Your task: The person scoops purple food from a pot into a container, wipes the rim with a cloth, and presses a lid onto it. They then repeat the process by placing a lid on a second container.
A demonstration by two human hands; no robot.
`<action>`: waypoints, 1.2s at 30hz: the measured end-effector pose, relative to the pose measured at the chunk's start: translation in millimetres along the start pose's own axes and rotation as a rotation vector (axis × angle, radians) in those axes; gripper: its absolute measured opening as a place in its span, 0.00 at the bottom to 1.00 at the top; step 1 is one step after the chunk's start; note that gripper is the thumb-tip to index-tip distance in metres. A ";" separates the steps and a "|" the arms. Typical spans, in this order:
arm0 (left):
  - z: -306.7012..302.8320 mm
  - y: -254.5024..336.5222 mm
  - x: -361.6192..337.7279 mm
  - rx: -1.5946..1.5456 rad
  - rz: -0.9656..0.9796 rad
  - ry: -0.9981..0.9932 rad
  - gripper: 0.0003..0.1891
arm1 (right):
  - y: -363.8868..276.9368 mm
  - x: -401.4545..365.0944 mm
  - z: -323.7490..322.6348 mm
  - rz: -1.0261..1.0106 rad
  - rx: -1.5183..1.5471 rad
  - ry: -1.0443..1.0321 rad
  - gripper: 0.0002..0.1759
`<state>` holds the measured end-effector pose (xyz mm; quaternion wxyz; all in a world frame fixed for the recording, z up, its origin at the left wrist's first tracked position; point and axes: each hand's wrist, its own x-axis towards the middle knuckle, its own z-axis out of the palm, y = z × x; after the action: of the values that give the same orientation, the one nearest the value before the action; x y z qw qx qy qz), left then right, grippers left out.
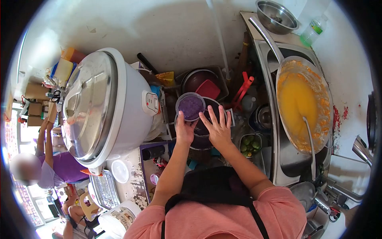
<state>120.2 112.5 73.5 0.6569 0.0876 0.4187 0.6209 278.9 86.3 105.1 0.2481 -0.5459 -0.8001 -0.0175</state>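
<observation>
My left hand (185,129) is closed on the near side of a round clear plastic tub (191,104), its thumb up against the rim. Thick purple contents fill the tub, which is tilted so that its top faces me. To the right of it, my right hand (218,126) is spread, fingers apart and palm down, with the index fingertip close to the tub's edge. Nothing shows in the right hand. Beneath both hands is a large dark pot (203,142), partly covered by them.
On the left stands a big white rice cooker (127,105) with a metal lid. To the right, a long-handled pan (324,104) of yellow liquid rests over the sink (292,159). Green fruits (250,145) fill a container below. A person in purple (69,167) is at the far left.
</observation>
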 end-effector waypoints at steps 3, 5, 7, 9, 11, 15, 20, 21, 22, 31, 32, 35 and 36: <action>0.7 6.8 -1.3 -0.014 0.017 0.054 0.29 | 4.9 -6.1 -1.1 -0.031 -0.041 -0.039 0.33; 1.3 13.4 -4.8 -0.036 0.009 0.041 0.31 | 9.2 -15.9 -1.5 -0.007 0.011 -0.025 0.28; 4.1 24.5 -5.0 -0.045 0.009 0.003 0.31 | 6.9 -16.7 -16.2 0.054 0.081 0.021 0.27; 0.2 33.6 -13.7 -0.039 0.000 -0.040 0.31 | 5.9 -18.2 -23.2 0.153 0.203 0.019 0.30; -3.1 40.7 -23.9 -0.051 -0.027 -0.057 0.30 | 14.0 -22.4 -12.9 0.223 0.345 0.046 0.31; -9.2 57.4 -59.3 -0.029 -0.056 -0.072 0.28 | 17.6 -19.9 0.0 0.570 1.050 -0.109 0.34; -50.2 73.3 -120.6 -0.073 -0.081 -0.103 0.27 | -20.1 9.2 -32.4 0.872 1.638 -0.291 0.37; -61.0 76.4 -134.8 -0.088 -0.059 -0.103 0.27 | -21.6 7.6 -23.7 0.812 1.602 -0.309 0.36; -71.6 79.3 -150.0 -0.101 -0.035 -0.102 0.27 | -28.6 9.8 -22.6 0.785 1.586 -0.352 0.36; -131.5 96.2 -281.8 -0.268 0.398 0.206 0.27 | -111.4 15.4 -1.5 0.349 1.473 -0.910 0.33; -141.2 91.8 -290.6 -0.295 0.419 0.256 0.29 | -122.9 15.6 -0.7 0.272 1.477 -0.992 0.30; -158.3 88.0 -308.7 -0.418 0.543 0.394 0.30 | -163.2 17.0 -8.2 -0.009 1.382 -1.092 0.30; -166.0 85.1 -310.2 -0.449 0.581 0.449 0.30 | -174.8 18.0 -8.4 -0.090 1.383 -1.105 0.28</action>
<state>-14.7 -212.2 159.2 0.3501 -0.0806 0.3634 0.8596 122.8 28.9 162.5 0.0998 -0.1721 -0.6578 0.7265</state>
